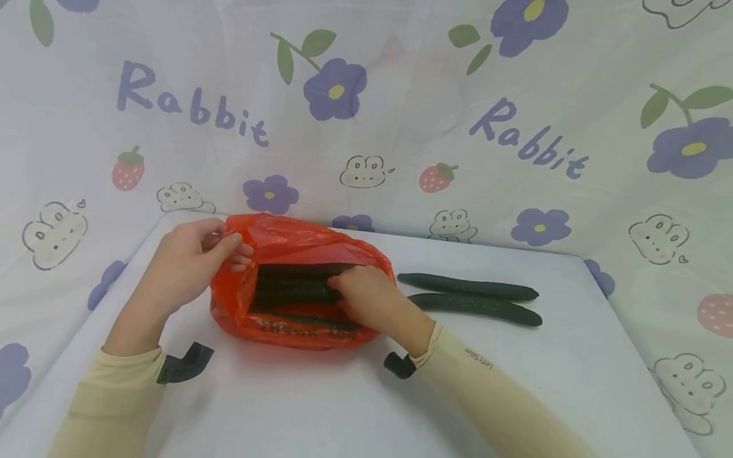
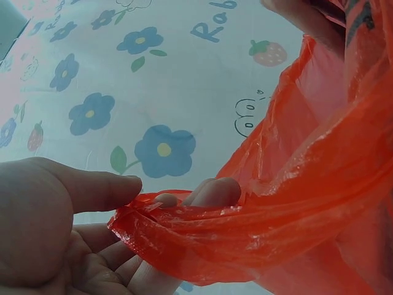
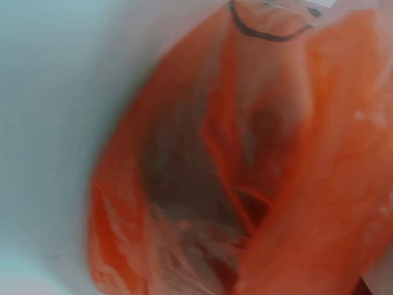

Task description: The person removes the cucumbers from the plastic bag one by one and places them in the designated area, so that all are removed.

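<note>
A red plastic bag [image 1: 303, 238] lies on the white table with its mouth facing me. Dark green cucumbers [image 1: 292, 286] lie side by side inside it. My left hand [image 1: 183, 264] pinches the bag's left rim between thumb and fingers; the left wrist view shows the gathered film [image 2: 184, 236] there. At the right side of the mouth, my right hand [image 1: 372, 296] reaches in and grips the right end of a cucumber, its lower fingers hidden. Red film [image 3: 331, 153] fills much of the blurred right wrist view.
To the right of the bag lie two more cucumbers, an upper one [image 1: 469, 285] and a lower one [image 1: 481, 306], nearly parallel. The white table [image 1: 298, 407] meets a printed cloth [image 1: 401, 127] at its back edge.
</note>
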Available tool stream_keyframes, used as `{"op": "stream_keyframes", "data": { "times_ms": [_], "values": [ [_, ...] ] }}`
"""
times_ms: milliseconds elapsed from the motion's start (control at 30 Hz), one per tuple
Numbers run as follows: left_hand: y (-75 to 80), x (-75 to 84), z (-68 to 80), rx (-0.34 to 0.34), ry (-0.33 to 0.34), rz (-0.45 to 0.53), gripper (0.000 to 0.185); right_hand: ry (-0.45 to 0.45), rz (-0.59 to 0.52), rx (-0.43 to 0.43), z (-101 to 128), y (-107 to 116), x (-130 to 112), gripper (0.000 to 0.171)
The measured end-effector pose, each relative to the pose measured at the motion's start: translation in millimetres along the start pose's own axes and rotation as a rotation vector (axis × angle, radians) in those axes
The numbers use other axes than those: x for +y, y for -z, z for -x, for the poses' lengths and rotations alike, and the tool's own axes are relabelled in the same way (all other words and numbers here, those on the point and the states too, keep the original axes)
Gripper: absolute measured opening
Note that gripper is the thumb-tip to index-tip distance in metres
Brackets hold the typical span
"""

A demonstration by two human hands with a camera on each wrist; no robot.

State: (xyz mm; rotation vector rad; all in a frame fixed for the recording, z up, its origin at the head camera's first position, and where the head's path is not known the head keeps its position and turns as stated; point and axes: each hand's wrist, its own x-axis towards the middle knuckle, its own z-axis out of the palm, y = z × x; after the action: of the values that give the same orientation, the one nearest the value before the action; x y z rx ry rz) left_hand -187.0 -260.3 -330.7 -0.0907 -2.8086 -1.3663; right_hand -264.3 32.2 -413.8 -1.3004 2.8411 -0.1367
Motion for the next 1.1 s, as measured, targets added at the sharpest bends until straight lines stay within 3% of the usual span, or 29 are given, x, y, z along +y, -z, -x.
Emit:
{"op": "stream_keyframes", "data": {
  "times_ms": [367,600,1100],
  "values": [
    [-0.9,-3.9,1.2,0.003,0.001,-0.018,0.034,0.002,-0.022,0.062,3,14,1,0.022],
    [-0.7,-3.4,0.9,0.007,0.002,-0.014,0.035,0.029,-0.016,0.103,4,27,0,0.02],
    [-1.6,-2.7,-0.3,0.001,0.014,-0.016,0.037,-0.019,-0.034,0.13,14,45,8,0.029]
  ]
}}
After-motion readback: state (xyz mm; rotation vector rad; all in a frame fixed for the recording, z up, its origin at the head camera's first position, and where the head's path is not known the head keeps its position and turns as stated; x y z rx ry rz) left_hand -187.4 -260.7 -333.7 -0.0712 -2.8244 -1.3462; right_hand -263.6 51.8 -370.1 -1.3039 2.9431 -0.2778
